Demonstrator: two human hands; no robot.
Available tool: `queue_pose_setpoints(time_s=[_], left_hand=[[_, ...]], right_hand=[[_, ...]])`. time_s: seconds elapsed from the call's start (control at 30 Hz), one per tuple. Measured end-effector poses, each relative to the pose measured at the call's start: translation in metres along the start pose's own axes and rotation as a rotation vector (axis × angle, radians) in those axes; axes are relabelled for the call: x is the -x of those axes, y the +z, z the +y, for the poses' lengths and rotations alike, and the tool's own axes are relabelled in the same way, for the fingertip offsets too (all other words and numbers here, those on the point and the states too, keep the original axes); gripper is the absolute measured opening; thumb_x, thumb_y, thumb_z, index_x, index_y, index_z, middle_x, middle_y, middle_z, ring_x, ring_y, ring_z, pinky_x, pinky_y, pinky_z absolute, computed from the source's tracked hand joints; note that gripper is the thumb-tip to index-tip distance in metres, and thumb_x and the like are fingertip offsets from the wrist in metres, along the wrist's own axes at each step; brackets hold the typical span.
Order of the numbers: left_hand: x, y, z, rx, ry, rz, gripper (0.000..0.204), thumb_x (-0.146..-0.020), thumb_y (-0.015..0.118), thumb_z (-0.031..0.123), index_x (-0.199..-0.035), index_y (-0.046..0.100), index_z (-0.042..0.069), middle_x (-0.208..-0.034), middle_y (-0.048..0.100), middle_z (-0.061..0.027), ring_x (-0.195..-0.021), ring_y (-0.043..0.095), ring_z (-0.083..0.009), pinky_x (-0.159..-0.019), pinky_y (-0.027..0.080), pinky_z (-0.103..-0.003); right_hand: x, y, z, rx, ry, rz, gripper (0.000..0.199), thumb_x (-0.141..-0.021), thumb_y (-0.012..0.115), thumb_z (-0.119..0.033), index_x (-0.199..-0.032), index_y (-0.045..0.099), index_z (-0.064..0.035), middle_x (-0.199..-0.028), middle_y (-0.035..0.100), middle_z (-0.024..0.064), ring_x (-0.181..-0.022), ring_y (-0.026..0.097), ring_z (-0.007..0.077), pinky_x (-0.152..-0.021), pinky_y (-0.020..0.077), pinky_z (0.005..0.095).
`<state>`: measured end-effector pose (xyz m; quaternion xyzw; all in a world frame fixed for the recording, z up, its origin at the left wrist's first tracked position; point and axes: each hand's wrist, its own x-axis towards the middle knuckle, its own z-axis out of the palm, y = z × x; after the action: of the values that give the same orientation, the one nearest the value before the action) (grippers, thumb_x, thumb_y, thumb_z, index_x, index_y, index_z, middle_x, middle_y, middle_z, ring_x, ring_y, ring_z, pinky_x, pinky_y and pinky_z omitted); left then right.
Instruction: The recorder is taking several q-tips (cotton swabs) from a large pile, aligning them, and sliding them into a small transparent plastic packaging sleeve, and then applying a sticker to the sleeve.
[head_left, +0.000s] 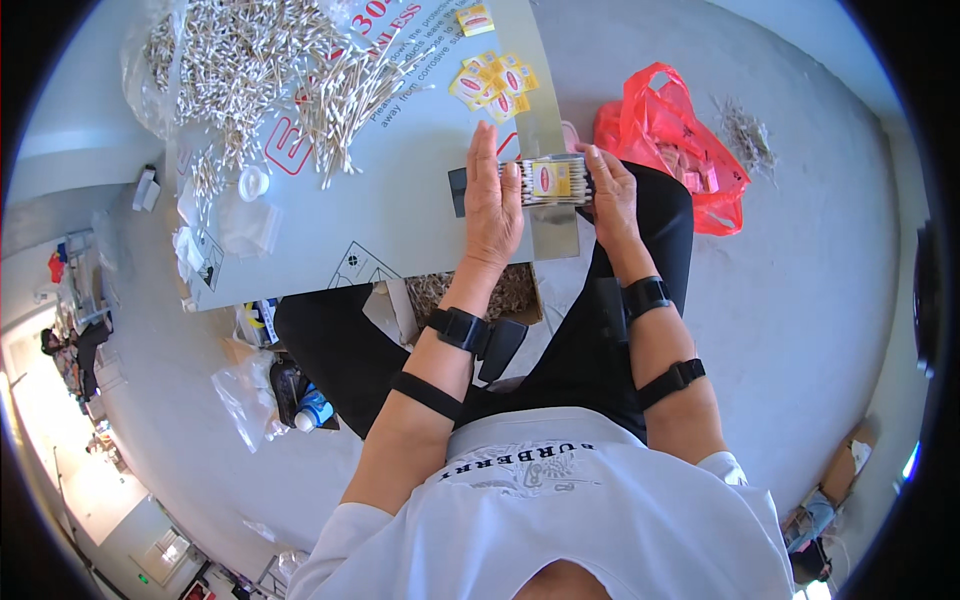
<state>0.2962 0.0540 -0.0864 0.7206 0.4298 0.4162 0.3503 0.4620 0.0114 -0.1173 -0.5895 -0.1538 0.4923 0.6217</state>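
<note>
Between my hands, over the table's right end, is a flat bundle of cotton swabs [572,193] with a yellow label [550,180] on top. My right hand [614,205] is closed around the bundle's right end, fingers on its far side. My left hand [490,215] has its fingers stretched out and its thumb at the bundle's left end. A dark flat piece [458,192] shows just left of the left hand; how it joins the bundle is hidden. Several loose yellow labels [497,85] lie spread beyond the left hand, with a small stack [475,20] farther off.
A big heap of loose cotton swabs [240,60] covers the table's [400,220] far left. Near it are a white round lid [253,183] and a clear plastic container [250,230]. A red plastic bag [640,110] stands right. Below the table edge sits an open cardboard box [530,300].
</note>
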Motion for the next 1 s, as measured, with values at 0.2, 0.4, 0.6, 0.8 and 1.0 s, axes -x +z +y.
queue_pose_setpoints(time_s=[0.2, 0.4, 0.6, 0.8, 1.0], left_hand=[[0.000, 0.008, 0.005, 0.086, -0.046, 0.034, 0.050, -0.105, 0.040, 0.026, -0.148, 0.033, 0.001, -0.152, 0.034, -0.0216, -0.141, 0.034, -0.0361, -0.115, 0.029, -0.040], [0.000, 0.028, 0.013, 0.230, -0.092, 0.049, 0.052, -0.106, 0.036, 0.030, -0.147, 0.033, -0.001, -0.150, 0.036, -0.0213, -0.140, 0.035, -0.0333, -0.114, 0.029, -0.039], [-0.001, 0.044, 0.016, 0.253, -0.078, 0.134, 0.054, -0.105, 0.037, 0.033, -0.145, 0.035, -0.003, -0.151, 0.036, -0.0211, -0.141, 0.034, -0.0321, -0.115, 0.027, -0.038], [-0.007, 0.035, 0.012, 0.656, -0.218, 0.168, 0.050, -0.105, 0.042, 0.032, -0.141, 0.042, -0.003, -0.146, 0.042, -0.0194, -0.138, 0.039, -0.0295, -0.113, 0.032, -0.040], [-0.001, -0.013, -0.017, 0.486, -0.182, 0.388, 0.027, -0.098, 0.058, 0.016, -0.119, 0.058, -0.001, -0.120, 0.062, -0.0125, -0.110, 0.060, -0.0207, -0.091, 0.049, -0.032]], right_hand=[[-0.001, 0.007, 0.005, 0.030, -0.067, 0.025, 0.029, -0.097, 0.064, -0.030, -0.095, 0.067, -0.0017, -0.077, 0.057, -0.0050, -0.067, 0.049, 0.0039, -0.056, 0.0393, 0.0229], [0.000, 0.008, 0.004, 0.089, -0.160, 0.039, 0.026, -0.099, 0.062, -0.026, -0.092, 0.065, -0.0010, -0.077, 0.054, -0.0045, -0.071, 0.045, 0.0045, -0.061, 0.0394, 0.0235], [0.000, 0.006, 0.005, 0.294, -0.263, 0.026, 0.029, -0.100, 0.059, -0.026, -0.085, 0.060, -0.0007, -0.075, 0.049, -0.0030, -0.073, 0.040, 0.0057, -0.062, 0.0376, 0.0240], [-0.002, 0.007, 0.006, 0.234, -0.273, 0.011, 0.030, -0.101, 0.058, -0.026, -0.086, 0.060, -0.0002, -0.075, 0.049, -0.0027, -0.072, 0.040, 0.0064, -0.062, 0.0371, 0.0242], [-0.006, -0.005, 0.003, 0.473, -0.401, 0.198, 0.026, -0.099, 0.058, -0.024, -0.100, 0.062, 0.0017, -0.090, 0.059, 0.0057, -0.087, 0.054, 0.0160, -0.079, 0.0449, 0.0316]])
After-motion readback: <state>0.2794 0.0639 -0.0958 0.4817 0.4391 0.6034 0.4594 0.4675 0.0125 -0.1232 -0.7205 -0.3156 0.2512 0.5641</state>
